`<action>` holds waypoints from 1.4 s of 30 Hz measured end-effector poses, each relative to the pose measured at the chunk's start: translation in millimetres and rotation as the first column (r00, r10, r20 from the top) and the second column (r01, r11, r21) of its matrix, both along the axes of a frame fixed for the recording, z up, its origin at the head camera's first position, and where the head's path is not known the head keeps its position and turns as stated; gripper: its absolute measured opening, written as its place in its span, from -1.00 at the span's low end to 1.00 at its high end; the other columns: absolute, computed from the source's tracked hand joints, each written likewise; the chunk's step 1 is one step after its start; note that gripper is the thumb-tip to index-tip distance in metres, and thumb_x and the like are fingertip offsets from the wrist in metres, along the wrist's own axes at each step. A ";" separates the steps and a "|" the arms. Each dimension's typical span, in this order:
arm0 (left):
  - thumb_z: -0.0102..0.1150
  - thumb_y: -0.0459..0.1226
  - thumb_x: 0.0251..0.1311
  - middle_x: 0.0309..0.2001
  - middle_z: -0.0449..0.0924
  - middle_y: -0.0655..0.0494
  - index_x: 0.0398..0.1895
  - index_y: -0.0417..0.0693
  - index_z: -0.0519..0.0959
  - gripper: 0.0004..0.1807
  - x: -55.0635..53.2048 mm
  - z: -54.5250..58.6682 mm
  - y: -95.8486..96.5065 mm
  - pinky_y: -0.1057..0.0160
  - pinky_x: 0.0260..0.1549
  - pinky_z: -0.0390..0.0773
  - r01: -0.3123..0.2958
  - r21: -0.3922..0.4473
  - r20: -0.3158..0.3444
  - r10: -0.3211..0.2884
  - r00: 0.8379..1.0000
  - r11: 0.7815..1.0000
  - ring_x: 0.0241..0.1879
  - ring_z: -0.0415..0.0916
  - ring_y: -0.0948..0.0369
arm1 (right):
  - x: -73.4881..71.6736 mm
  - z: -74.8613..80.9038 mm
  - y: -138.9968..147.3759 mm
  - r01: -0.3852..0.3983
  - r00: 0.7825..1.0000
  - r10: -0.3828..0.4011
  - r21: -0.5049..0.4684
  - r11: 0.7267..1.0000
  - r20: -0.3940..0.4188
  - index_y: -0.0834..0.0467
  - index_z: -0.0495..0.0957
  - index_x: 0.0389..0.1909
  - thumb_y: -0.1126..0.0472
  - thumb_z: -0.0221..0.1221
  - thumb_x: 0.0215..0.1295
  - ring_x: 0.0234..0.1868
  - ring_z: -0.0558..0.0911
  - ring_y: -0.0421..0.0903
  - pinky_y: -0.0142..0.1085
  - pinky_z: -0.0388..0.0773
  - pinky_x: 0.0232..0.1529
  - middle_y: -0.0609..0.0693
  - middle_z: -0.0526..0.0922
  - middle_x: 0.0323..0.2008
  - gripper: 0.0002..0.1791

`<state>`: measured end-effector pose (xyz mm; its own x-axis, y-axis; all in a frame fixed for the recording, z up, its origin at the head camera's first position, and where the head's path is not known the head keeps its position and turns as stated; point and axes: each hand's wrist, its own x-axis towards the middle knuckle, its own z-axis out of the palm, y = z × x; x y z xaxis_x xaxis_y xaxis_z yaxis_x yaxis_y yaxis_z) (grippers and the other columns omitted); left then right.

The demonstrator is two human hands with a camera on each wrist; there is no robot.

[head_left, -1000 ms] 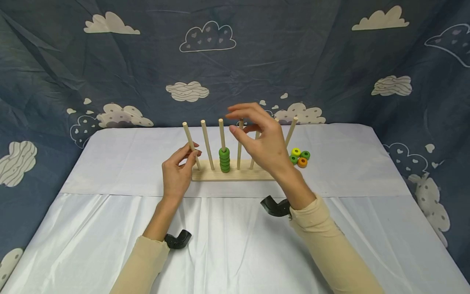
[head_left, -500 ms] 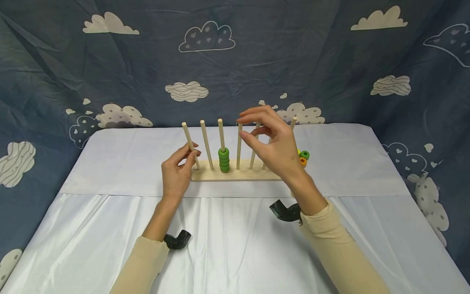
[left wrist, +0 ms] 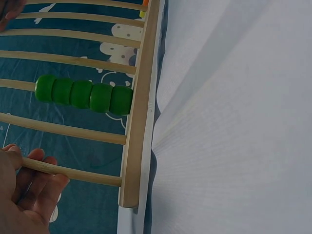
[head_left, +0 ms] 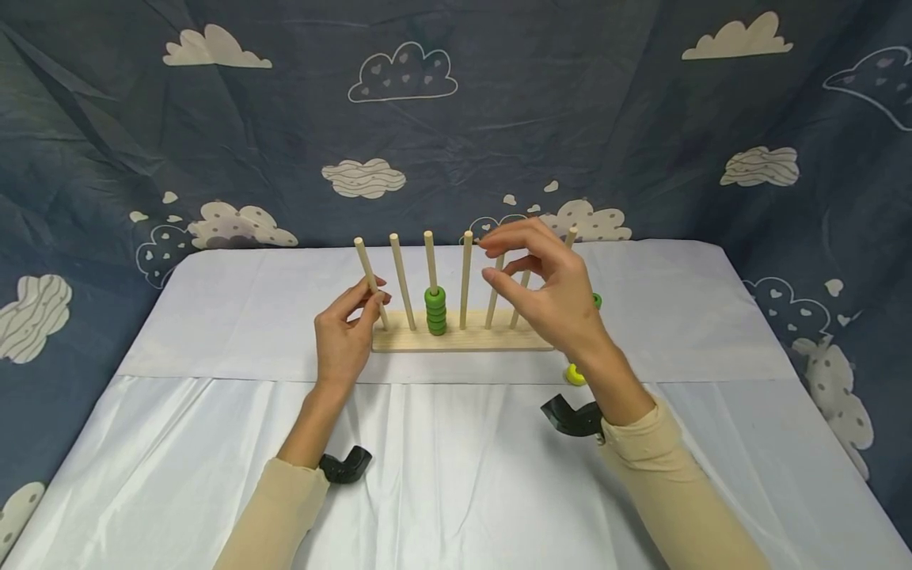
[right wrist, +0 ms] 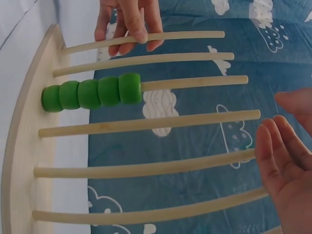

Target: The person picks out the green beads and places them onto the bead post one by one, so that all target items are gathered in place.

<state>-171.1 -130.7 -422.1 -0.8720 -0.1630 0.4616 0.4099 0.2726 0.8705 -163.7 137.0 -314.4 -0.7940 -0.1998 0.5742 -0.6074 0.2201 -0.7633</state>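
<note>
A wooden peg stand (head_left: 463,341) with several upright pegs stands on the white-covered table. On its third peg from the left sits a stack of several green beads (head_left: 435,311), reaching down to the base. My left hand (head_left: 343,332) pinches the leftmost peg (left wrist: 80,174) between thumb and fingers, about midway up. Over the right part of the stand hovers my right hand (head_left: 552,289), thumb and fingers apart, nothing between them. In the right wrist view its fingertips (right wrist: 264,134) come close to the tops of the bare pegs (right wrist: 204,121).
A yellow bead (head_left: 574,374) lies on the tablecloth (head_left: 442,459) in front of the stand's right end, partly behind my right wrist. Farther back a green bead (head_left: 597,301) peeks out beside the hand. A dark cloud-print cloth (head_left: 570,119) hangs behind the table.
My right hand has shifted right and slightly down, away from the green stack, now covering most of the loose beads at the right. A yellow bead has come into view below it. My left hand stays put.
</note>
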 end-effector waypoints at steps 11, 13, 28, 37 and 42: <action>0.27 -0.37 0.42 -0.16 0.80 -0.18 0.06 -0.17 0.72 -0.78 0.3 -1.4 -0.2 0.51 -0.29 0.77 -0.006 -0.032 -0.005 0.006 1.000 0.999 -0.09 0.76 -0.01 | 1.7 -9.8 15.4 0.009 0.999 -0.009 0.024 1.000 0.030 0.29 0.69 0.02 0.51 0.36 0.24 -0.03 0.66 -0.14 -0.49 0.71 -0.09 0.12 0.67 -0.03 -0.67; 0.27 -0.37 0.41 -0.16 0.80 -0.17 0.05 -0.17 0.73 -0.78 0.1 -0.9 -0.2 0.53 -0.28 0.76 -0.005 -0.041 -0.008 0.005 1.000 0.999 -0.09 0.77 -0.02 | 1.8 -10.9 18.6 0.018 0.999 -0.019 0.032 0.999 0.035 0.28 0.69 0.04 0.51 0.36 0.24 -0.04 0.66 -0.14 -0.50 0.70 -0.09 0.13 0.67 -0.03 -0.66; 0.34 -0.37 0.36 -0.19 0.81 -0.21 -0.01 -0.18 0.74 -0.81 -3.9 -0.6 -0.8 0.55 -0.29 0.75 -0.019 -0.048 -0.053 0.017 0.998 0.999 -0.17 0.80 -0.05 | 1.6 -21.5 36.3 0.039 0.998 -0.043 0.063 0.997 0.056 0.27 0.68 0.04 0.48 0.37 0.26 -0.06 0.69 -0.25 -0.53 0.71 -0.09 -0.12 0.67 -0.07 -0.67; 0.33 -0.36 0.37 -0.18 0.82 -0.17 0.00 -0.21 0.74 -0.79 -2.7 0.1 -1.3 0.52 -0.24 0.76 -0.022 -0.067 -0.075 0.017 0.997 0.998 -0.19 0.81 -0.03 | 2.6 -26.4 48.5 0.067 0.994 -0.075 0.103 0.992 0.079 0.26 0.67 0.05 0.49 0.36 0.26 -0.08 0.68 -0.27 -0.55 0.70 -0.06 0.05 0.68 -0.03 -0.66; 0.29 -0.37 0.40 -0.18 0.82 -0.18 -0.01 -0.17 0.74 -0.82 -1.8 -0.4 -0.4 0.47 -0.24 0.78 -0.012 -0.066 -0.048 0.009 0.999 0.998 -0.17 0.81 -0.04 | 3.9 -28.8 54.5 0.093 0.990 -0.105 0.129 0.987 0.094 0.26 0.66 0.07 0.47 0.36 0.29 -0.11 0.68 -0.30 -0.57 0.69 -0.04 0.07 0.69 -0.02 -0.66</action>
